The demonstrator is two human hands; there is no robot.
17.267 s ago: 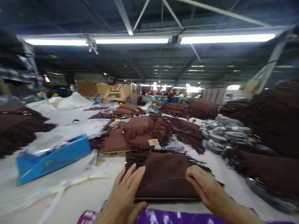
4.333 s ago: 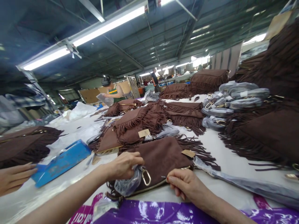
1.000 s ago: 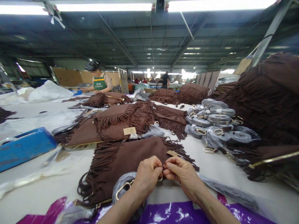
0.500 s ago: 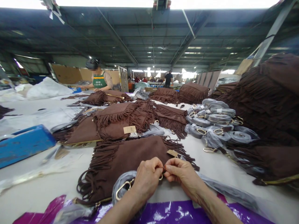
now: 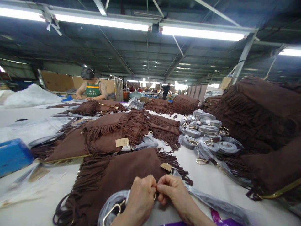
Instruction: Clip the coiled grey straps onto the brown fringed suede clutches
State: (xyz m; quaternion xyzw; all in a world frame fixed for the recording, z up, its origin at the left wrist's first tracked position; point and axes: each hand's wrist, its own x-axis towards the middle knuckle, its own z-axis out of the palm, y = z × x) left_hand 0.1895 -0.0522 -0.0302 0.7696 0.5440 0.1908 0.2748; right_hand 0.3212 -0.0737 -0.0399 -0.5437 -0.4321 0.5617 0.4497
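A brown fringed bag [image 5: 131, 164] lies flat before me, its long tassels spread to both sides. Over its near right corner, my left hand [image 5: 142, 196] and my right hand [image 5: 172, 193] meet fingertip to fingertip, both closed in a pinch. What they grip is too small and covered to name. A small gold ring [image 5: 154, 196] peeks out beside my left fingers. Partly behind my left wrist sits a coiled strap in clear plastic [image 5: 107, 204] with a gold clasp [image 5: 111, 214]. A tan paper tag [image 5: 166, 166] rests on the bag just beyond my right hand.
More fringed bags [image 5: 107, 124] lie farther back. Plastic-wrapped straps [image 5: 207, 128] are heaped at right, beside a tall pile of brown bags [image 5: 261, 106]. A blue container [image 5: 15, 157] stands at left. Across the table is a co-worker in a green apron [image 5: 93, 90].
The view has tilted upward and shifted right, so the table contents appear lower and farther left. Both hands stay pinched together at the bag's corner.
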